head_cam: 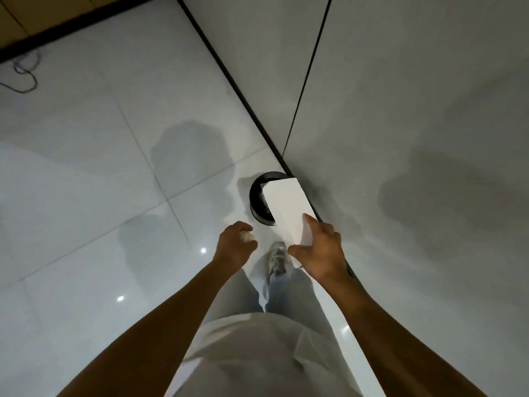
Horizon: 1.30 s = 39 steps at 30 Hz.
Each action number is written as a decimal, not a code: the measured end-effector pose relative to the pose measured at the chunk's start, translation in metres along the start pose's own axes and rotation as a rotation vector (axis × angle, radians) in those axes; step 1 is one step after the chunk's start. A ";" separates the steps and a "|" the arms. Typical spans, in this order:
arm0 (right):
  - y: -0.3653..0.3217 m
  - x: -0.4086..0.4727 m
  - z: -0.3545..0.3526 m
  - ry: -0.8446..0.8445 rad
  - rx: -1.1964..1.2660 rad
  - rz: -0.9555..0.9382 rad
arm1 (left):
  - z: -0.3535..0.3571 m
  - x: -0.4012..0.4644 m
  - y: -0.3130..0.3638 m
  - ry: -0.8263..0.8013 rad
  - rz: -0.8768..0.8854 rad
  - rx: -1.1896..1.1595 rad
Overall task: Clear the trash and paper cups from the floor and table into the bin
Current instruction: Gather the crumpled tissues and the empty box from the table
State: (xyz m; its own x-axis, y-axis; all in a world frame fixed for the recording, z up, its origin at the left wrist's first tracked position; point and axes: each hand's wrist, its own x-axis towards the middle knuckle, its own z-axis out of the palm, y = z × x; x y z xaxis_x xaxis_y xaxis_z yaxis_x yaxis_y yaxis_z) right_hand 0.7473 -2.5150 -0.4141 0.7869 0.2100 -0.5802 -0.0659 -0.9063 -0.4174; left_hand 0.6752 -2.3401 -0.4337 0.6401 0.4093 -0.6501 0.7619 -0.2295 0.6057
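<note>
A round black bin (257, 193) stands on the white tiled floor against the grey wall. My right hand (320, 253) grips a flat white box or folded sheet of paper (286, 209) by its near end, and the far end hangs over the bin's mouth, hiding part of the rim. My left hand (234, 245) is closed round a small crumpled white paper ball (249, 236), held just short of the bin on its near left side.
A grey wall (400, 138) with a black skirting strip runs along the right. A dark cable (25, 73) lies on the floor at the far left near a wooden panel. My shoe (277, 257) steps close to the bin.
</note>
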 end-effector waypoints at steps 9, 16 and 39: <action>0.032 0.115 0.017 -0.001 -0.064 -0.071 | 0.061 0.139 0.008 0.006 -0.104 0.009; 0.073 0.185 0.054 0.014 0.046 -0.007 | 0.113 0.237 -0.010 0.034 -0.121 -0.030; 0.070 0.348 0.209 -0.233 -0.348 0.095 | 0.087 0.303 -0.147 0.043 -0.238 -0.055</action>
State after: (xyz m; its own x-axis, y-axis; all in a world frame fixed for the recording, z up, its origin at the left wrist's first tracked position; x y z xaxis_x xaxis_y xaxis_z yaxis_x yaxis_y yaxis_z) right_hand 0.8881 -2.4289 -0.7917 0.6251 0.1612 -0.7637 0.1110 -0.9869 -0.1174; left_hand 0.7661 -2.2587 -0.7596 0.4377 0.4836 -0.7580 0.8834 -0.0746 0.4626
